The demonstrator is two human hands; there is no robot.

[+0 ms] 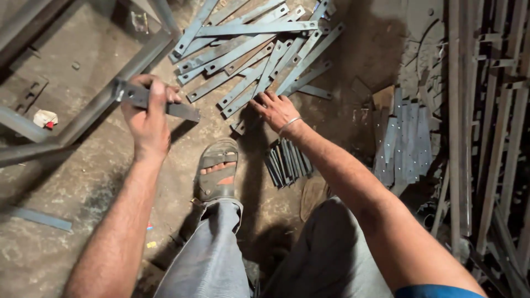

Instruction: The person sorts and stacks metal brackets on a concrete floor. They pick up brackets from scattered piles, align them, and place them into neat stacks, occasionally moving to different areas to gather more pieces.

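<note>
A stained, dusty concrete workshop floor [83, 187] fills the view, dim toward the right, where long grey steel bars [475, 138] lean together. At upper left stands a grey angle-iron frame [105, 96]. Ahead lies a loose heap of flat grey steel strips with holes punched near their ends [248, 49], crossing one another at all angles. To the right sits a neater stack of perforated grey steel plates [406, 140], and just beside the sandalled foot [218, 171] stands a small bundle of short dark strips on edge [287, 161].

The left hand [146, 118] is clamped around one flat strip [157, 101], held off the floor near the frame. The right hand [273, 109], fingers spread, rests on the near edge of the heap; it grips nothing yet.

Picking goes best, I judge, by taking a top strip by its free end, away from sharp edges.

A small white scrap with a red spot [45, 118] lies at the far left; no labels are legible.
</note>
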